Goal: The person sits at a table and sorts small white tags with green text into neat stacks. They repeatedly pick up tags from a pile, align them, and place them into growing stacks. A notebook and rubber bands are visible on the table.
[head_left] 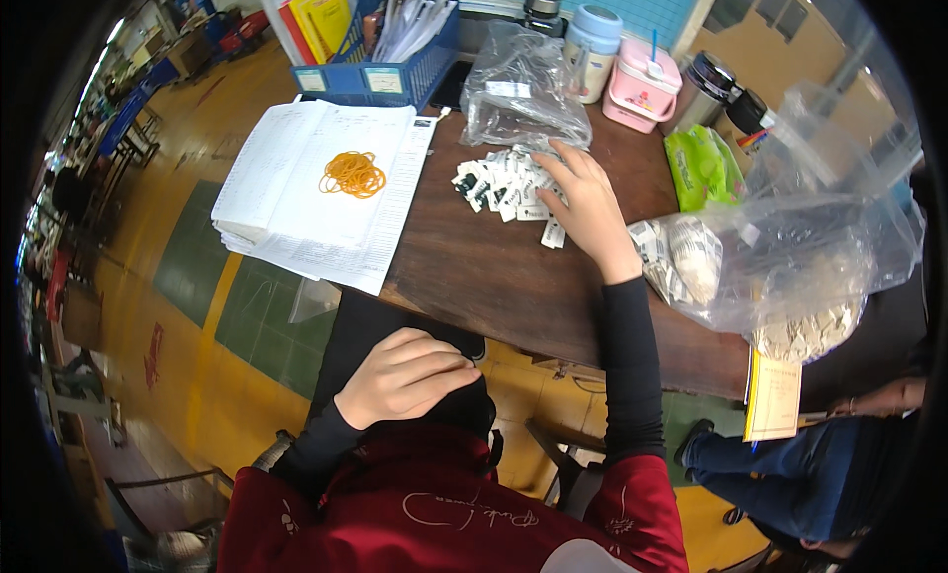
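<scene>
Head view: small white tags [513, 183], some with dark green patches, lie in a loose pile on the brown table [484, 262]. Their dark print is too small to read. Their long axes run in many directions; the nearest points roughly toward the person. The right hand [590, 206] reaches over the pile's right side, thumb and fingers parted. The left hand [410, 376] curls above the lap; I cannot tell its grip.
</scene>
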Demonstrator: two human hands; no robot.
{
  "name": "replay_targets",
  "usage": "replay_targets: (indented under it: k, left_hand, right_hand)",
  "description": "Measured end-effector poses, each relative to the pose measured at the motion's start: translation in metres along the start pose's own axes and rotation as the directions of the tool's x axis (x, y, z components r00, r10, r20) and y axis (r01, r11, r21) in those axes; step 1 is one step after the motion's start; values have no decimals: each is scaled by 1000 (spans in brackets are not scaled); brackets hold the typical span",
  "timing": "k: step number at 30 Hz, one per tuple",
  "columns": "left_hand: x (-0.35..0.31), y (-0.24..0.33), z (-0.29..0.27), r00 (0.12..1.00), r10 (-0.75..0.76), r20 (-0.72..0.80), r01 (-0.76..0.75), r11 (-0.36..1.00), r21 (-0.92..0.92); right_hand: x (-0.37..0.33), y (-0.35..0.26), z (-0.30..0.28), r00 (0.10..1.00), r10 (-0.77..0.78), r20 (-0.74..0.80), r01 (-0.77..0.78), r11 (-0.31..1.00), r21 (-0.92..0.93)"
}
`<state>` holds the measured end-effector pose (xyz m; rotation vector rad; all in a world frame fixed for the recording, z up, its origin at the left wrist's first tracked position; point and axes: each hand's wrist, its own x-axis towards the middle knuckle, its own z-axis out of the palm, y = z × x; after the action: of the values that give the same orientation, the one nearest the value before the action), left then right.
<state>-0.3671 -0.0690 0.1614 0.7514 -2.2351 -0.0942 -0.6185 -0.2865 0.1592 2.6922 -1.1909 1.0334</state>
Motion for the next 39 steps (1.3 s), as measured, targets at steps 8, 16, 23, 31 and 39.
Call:
replay_targets:
  k: [8,16,23,31,39]
  left_hand:
    - [23,-3,2,997,57,-42,-61,994,-90]
    - [54,-36,-27,986,152,-74,-163,973,-164]
    - [84,-73,-38,976,192,104,-169,966,-197]
    - [113,-166,3,912,50,407,74,956,-283]
    - [118,-181,5,714,150,684,340,779,-526]
  right_hand:
    - [-9,-4,-7,996,47,82,-49,999,14]
    - [-14,8,11,975,186,122,-196,978,76]
    - [-8,17,10,982,177,72,-178,984,8]
    - [-6,19,7,952,307,2,-304,941,147]
    - [-10,25,8,901,433,3,-428,889,163]
